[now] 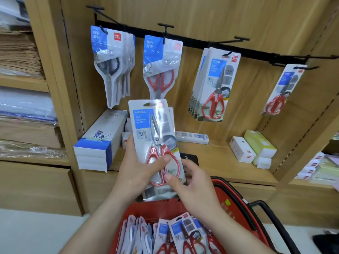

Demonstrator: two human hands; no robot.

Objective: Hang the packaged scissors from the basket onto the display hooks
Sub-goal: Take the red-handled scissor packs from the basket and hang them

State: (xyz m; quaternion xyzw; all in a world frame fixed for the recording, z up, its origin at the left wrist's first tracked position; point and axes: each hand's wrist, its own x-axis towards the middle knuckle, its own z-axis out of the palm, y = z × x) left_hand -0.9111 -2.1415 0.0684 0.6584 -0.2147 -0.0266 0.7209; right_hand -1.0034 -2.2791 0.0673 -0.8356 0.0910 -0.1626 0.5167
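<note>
1. The packaged scissors (156, 142), red-handled in a "HOME" card, are held upright at the centre of the frame, above the basket and below the hooks. There seem to be more packs behind the front one, so it looks like a small stack.
2. The left hand (139, 169) grips the stack from the left edge, thumb pressed across the red handles. The right hand (192, 186) pinches the lower right corner, thumb on the front, other fingers behind.
3. Risk: if the stack is loose, a rear pack could slide out and drop when the grip changes for hanging.
4. Risk: the hang hole at the top must meet a thin hook tip; a tilted card could miss it or tear.
5. Risk: the matching packs (212, 85) hang right of centre; the nearer hook (165, 32) above carries a different red-handled type, so mis-sorting is possible.
6. The red basket (227, 198) at the bottom of the frame holds many more carded scissors, standing on edge in rows.
</note>
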